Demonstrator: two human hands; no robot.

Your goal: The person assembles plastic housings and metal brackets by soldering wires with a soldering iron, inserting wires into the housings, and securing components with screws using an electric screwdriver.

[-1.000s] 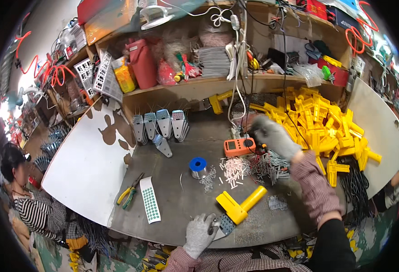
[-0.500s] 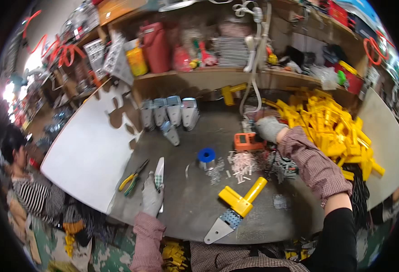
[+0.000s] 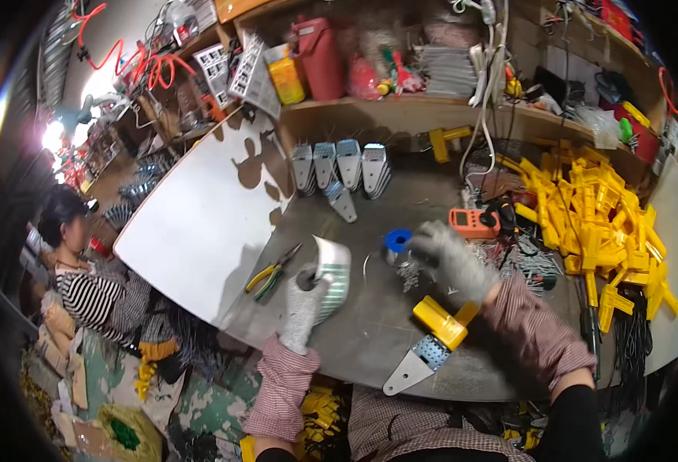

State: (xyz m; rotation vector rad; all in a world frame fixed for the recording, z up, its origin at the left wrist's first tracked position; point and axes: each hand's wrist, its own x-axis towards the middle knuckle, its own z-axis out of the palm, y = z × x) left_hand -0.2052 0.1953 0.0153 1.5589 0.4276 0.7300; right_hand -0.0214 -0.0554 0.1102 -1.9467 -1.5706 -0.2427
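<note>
My left hand (image 3: 306,304), in a grey glove, is closed on a curved white sheet (image 3: 334,269) with green print, held above the bench. Pliers (image 3: 271,273) with yellow and green handles lie just left of it. My gloved right hand (image 3: 458,262) hovers beside a blue spool (image 3: 397,240), covering the pale small parts; its fingers are blurred and partly hidden. Small metal bits (image 3: 409,275) lie below the spool. Nearer to me rests a yellow plastic housing (image 3: 440,323) joined to a perforated metal piece and a grey tapered plate (image 3: 408,375).
An orange meter (image 3: 474,223) lies beyond my right hand. Yellow housings (image 3: 593,208) are heaped at the right. Stacked metal brackets (image 3: 347,165) stand at the back. A white panel (image 3: 200,223) borders the bench's left side; another person (image 3: 85,285) sits beyond it.
My right hand has come from the meter, nearer to me, to beside the blue spool. The sheet in my left hand has turned, showing more of its printed face. The whole view has shifted.
</note>
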